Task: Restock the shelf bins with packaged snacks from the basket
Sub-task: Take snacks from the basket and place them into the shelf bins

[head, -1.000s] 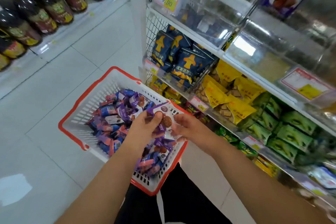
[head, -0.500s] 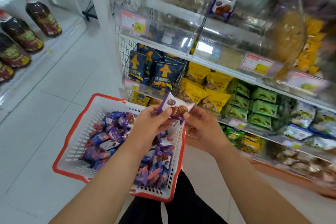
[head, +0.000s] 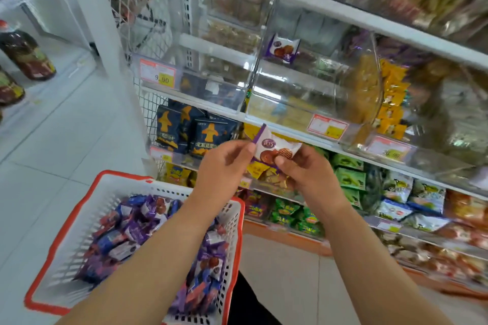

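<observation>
**One snack packet held up between both hands at the shelf**

The left fingers (head: pixel 244 149) pinch the purple end of a snack packet (head: pixel 274 149), thumb and forefinger pressed together on its edge. The right fingers (head: pixel 284 162) clamp the opposite, lower corner, the thumb lying over the printed biscuit. The packet is white with a purple strip and sits tilted between the two grips, lifted clear of everything else, in front of the shelf edge.

The left hand (head: pixel 224 166) and right hand (head: pixel 306 171) are close together, knuckles facing the camera, both forearms running down to the bottom of the frame.

Below the left forearm sits the basket (head: pixel 87 203), white mesh with a red rim, holding a heap of purple and blue packets (head: pixel 137 227) like the one held.

Above and behind the hands is a clear bin (head: pixel 303 92) on the shelf (head: pixel 330 12); one matching purple packet (head: pixel 282 49) shows at its back, though glare makes it hard to say whether it lies inside the bin or is stuck to its wall. A price tag (head: pixel 327 126) hangs on the bin's front lip, and another tag (head: pixel 157 76) reading 9.90 fronts the bin to the left.

Under that shelf stand dark blue bags (head: pixel 195 132), with green bags (head: pixel 348 179) further right. Dark bottles (head: pixel 25 55) line the far left across the tiled floor (head: pixel 66 140).
</observation>
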Action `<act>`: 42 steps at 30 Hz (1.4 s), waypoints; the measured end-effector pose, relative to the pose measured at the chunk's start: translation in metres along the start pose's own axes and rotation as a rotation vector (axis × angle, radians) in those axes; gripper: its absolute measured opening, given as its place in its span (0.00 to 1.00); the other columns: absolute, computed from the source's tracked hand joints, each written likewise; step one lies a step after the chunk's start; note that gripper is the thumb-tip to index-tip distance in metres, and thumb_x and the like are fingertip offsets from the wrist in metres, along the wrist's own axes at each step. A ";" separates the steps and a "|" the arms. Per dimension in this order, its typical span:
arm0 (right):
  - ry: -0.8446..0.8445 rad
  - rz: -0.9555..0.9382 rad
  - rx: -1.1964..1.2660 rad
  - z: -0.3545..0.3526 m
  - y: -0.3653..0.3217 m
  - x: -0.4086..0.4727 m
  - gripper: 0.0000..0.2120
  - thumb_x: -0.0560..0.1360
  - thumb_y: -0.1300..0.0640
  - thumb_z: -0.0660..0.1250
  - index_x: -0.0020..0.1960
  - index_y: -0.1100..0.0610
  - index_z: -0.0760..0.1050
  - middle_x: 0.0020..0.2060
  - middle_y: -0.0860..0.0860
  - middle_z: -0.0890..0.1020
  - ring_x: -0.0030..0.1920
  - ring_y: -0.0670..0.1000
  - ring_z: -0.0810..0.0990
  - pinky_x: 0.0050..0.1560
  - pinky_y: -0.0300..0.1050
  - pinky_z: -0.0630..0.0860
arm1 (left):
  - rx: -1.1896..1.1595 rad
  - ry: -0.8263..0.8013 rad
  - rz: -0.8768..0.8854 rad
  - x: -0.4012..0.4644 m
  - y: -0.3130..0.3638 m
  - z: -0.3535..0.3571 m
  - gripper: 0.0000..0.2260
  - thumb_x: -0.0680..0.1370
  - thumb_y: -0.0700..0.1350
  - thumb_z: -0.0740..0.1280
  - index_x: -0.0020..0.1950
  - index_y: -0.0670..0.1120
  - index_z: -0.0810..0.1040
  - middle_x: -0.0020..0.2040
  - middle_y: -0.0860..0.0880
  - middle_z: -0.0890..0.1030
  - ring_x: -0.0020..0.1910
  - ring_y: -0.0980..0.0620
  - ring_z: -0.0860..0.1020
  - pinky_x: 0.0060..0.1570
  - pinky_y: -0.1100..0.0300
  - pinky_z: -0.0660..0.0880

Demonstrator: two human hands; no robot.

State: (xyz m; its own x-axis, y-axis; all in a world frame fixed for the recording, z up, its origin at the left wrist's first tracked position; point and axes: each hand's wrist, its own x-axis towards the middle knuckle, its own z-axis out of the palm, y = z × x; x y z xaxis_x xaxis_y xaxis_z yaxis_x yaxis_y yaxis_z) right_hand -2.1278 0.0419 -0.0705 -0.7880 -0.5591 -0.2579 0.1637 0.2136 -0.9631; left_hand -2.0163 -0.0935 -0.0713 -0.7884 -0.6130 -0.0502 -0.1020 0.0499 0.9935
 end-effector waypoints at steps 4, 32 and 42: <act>0.115 -0.135 -0.108 -0.022 -0.035 0.021 0.06 0.74 0.62 0.71 0.47 0.59 0.74 0.33 0.47 0.82 0.32 0.47 0.79 0.30 0.39 0.71 | 0.378 0.189 0.506 0.040 0.006 0.004 0.12 0.81 0.48 0.64 0.62 0.45 0.77 0.61 0.50 0.76 0.62 0.54 0.73 0.63 0.60 0.69; 0.212 -0.019 -0.152 -0.024 -0.066 0.276 0.10 0.74 0.67 0.71 0.49 0.58 0.73 0.46 0.54 0.81 0.42 0.50 0.81 0.42 0.40 0.81 | 0.907 0.150 0.581 0.106 -0.025 0.012 0.26 0.74 0.47 0.73 0.71 0.49 0.72 0.79 0.48 0.59 0.72 0.42 0.66 0.64 0.43 0.70; 0.222 -0.008 -0.126 -0.022 -0.049 0.303 0.14 0.75 0.65 0.71 0.59 0.62 0.75 0.43 0.53 0.82 0.38 0.47 0.81 0.41 0.40 0.80 | 0.836 0.152 0.609 0.108 -0.031 0.012 0.26 0.73 0.48 0.73 0.71 0.52 0.71 0.79 0.50 0.59 0.71 0.44 0.66 0.59 0.43 0.74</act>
State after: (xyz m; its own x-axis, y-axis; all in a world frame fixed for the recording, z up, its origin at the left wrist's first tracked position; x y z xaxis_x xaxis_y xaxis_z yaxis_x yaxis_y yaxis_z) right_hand -2.3877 -0.1206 -0.1002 -0.9024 -0.3745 -0.2134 0.0922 0.3160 -0.9443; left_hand -2.1056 -0.1523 -0.1088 -0.7686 -0.3913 0.5060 -0.1463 0.8776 0.4565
